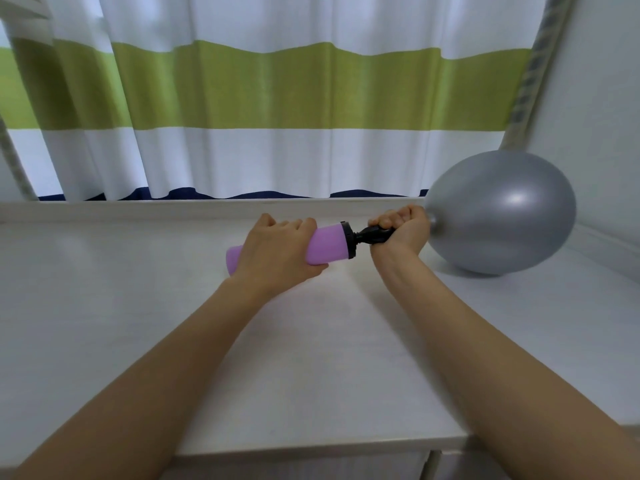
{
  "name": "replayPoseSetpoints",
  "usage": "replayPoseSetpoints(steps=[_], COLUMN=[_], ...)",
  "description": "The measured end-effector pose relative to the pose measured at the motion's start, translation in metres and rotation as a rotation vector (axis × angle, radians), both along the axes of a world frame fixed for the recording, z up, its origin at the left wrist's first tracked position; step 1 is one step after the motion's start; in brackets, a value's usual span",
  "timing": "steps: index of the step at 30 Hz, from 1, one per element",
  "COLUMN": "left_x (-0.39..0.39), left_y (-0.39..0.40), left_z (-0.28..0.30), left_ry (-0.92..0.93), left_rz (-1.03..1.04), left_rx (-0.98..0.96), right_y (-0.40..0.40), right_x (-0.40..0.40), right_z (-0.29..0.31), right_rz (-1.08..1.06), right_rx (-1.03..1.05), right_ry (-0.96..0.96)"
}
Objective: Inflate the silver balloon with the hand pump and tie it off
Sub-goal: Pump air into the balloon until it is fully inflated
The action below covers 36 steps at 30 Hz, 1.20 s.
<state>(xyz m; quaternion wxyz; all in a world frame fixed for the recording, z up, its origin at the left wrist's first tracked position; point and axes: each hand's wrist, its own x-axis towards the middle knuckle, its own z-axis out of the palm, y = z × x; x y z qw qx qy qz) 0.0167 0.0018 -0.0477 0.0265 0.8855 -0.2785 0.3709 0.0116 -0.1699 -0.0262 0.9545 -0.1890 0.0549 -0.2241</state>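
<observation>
The silver balloon (502, 213) is round and swollen, resting on the white table (104, 278) at the right. Its neck disappears into my right hand (403, 225), which is closed around the black nozzle end of the hand pump and the balloon's mouth. The hand pump (330, 244) has a lilac barrel lying nearly level just above the table, pointing right. My left hand (277, 252) wraps around the middle of that barrel, so part of it is hidden. The pump looks pushed in, with only a short black section showing between barrel and nozzle.
A white, green and navy striped curtain (277, 98) hangs behind the table's raised back ledge (173, 206). A white wall (602, 133) stands close on the right, beside the balloon. The table's front edge (311, 445) runs below my forearms.
</observation>
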Motion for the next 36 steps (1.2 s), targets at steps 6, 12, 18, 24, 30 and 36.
replayPoseSetpoints(steps=[6,12,18,24,30,36], left_x=[0.010,0.019,0.026,0.020,0.005,-0.001], left_y=[0.013,0.048,0.075,0.058,0.025,0.001], left_z=[-0.001,0.001,0.001,0.009,0.009,0.004], left_ry=[-0.002,0.056,0.145,0.117,0.051,0.035], left_rz=[-0.029,0.052,0.091,0.040,0.001,-0.007], left_rx=[-0.015,-0.002,-0.062,-0.017,0.022,0.003], right_y=[-0.009,-0.033,-0.044,-0.036,-0.015,0.003], right_x=[0.001,0.001,0.003,0.002,0.000,-0.001], right_z=[0.002,0.002,0.000,0.000,0.003,0.002], right_rz=[-0.023,-0.081,-0.126,-0.108,-0.065,0.002], right_rx=[-0.038,0.048,0.093,0.101,0.058,-0.011], right_ry=[0.003,0.020,0.022,-0.004,-0.033,-0.023])
